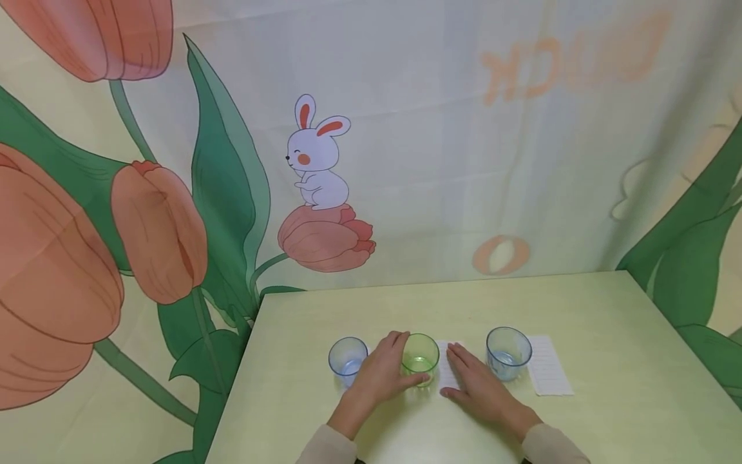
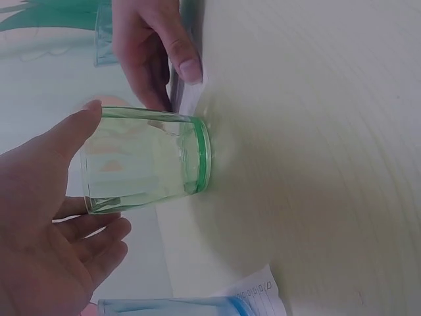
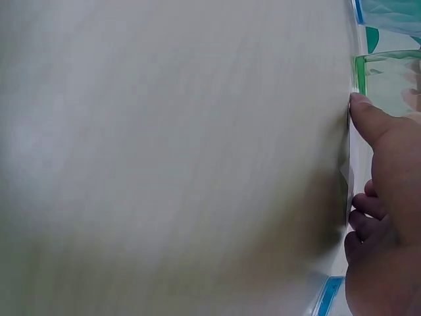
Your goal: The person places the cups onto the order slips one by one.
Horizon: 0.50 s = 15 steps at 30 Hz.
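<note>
My left hand (image 1: 379, 367) grips a clear green glass (image 1: 420, 354), its thumb on the near side and its fingers around the far side near the rim. In the left wrist view the green glass (image 2: 145, 158) looks empty, with its base close over the table. Just to its right, my right hand (image 1: 484, 390) lies with extended fingers over a slip of white paper (image 1: 447, 374), partly covering it. The right thumb (image 3: 368, 118) points toward the green glass's base.
A blue glass (image 1: 348, 357) stands left of my left hand, partly behind it. Another blue glass (image 1: 507, 354) stands right of my right hand, beside a lined paper slip (image 1: 551, 367). A curtain printed with tulips and a rabbit (image 1: 319, 161) hangs behind the pale table (image 1: 608, 322).
</note>
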{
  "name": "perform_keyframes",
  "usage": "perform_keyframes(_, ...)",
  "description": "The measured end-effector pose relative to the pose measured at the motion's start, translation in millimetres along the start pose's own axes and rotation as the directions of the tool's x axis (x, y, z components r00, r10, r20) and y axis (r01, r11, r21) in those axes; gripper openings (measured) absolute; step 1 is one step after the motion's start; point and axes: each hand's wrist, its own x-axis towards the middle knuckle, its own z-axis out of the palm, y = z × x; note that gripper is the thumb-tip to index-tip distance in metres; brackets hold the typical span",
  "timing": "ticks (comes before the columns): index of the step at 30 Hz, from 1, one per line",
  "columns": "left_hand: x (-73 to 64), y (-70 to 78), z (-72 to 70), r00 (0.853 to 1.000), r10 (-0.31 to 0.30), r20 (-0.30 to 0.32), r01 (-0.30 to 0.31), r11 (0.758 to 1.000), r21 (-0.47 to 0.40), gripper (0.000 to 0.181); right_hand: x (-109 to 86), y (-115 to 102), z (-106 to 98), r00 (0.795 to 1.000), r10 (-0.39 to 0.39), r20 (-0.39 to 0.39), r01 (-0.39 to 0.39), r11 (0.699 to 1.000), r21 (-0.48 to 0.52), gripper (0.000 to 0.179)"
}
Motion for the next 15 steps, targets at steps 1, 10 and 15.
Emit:
perform_keyframes(1,0.1,0.2,0.2,1.0,-0.005,-0.001,0.005,1.0,-0.008,0.095,0.4,-0.5,0.3,1.0,-0.007,-0.005,0.007,1.0,0.003,0.088)
perform_keyframes(10,-0.5,-0.6,0.3,0.999,-0.048,-0.001,0.047,0.991,-0.122,0.093,2.6,-3.4,5.3,0.999,-0.01,-0.044,0.009,1.0,-0.01,0.102)
perform_keyframes(15,-2.7,-3.3,0.2,0.997,-0.071,-0.012,0.068,0.984,-0.163,0.093,3.9,-5.0,5.7,0.999,-0.024,-0.039,0.023,1.0,-0.021,0.103)
